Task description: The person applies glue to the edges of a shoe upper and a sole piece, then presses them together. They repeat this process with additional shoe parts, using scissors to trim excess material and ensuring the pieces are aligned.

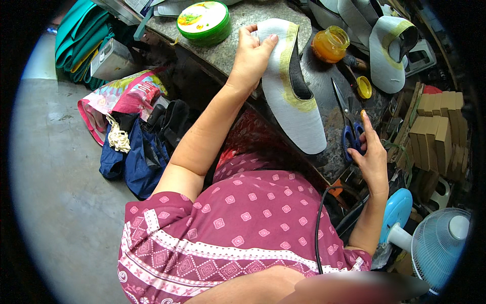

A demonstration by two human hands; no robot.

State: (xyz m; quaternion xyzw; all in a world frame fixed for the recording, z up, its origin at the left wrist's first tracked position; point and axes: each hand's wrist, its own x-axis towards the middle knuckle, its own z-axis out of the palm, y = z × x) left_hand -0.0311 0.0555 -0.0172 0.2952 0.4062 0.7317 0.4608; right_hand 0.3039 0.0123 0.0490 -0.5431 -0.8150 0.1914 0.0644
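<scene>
Maroon patterned shirt (253, 218) fills the foreground, close under the camera, and beyond it runs the cluttered workbench (324, 83). Over on the right stands a blue-and-white fan (440, 243). Now to the main action: a grey curved piece (281, 83) is held up at the bench's near edge, its upper end pinched between thumb and fingers of the left hand (254, 50). Out wide goes the right hand (372, 152), index finger and thumb spread, nothing seen pinched between them; whether it touches the scissors below, I can't tell. A second grey piece (380, 53), right of the jar, wears a similar yellow band. Progress? By my reading, the coating is well along: yellow follows the held piece's inner edge, while its outer rim looks bare, and nothing is joined to it. Smaller now: a green tub (205, 36) on the stone, blue-handled scissors (348, 117) lying by the right hand, an amber jar (328, 48) standing uncapped, a little yellow cap (364, 87), and a yellowish smear on that index fingertip (363, 114).
</scene>
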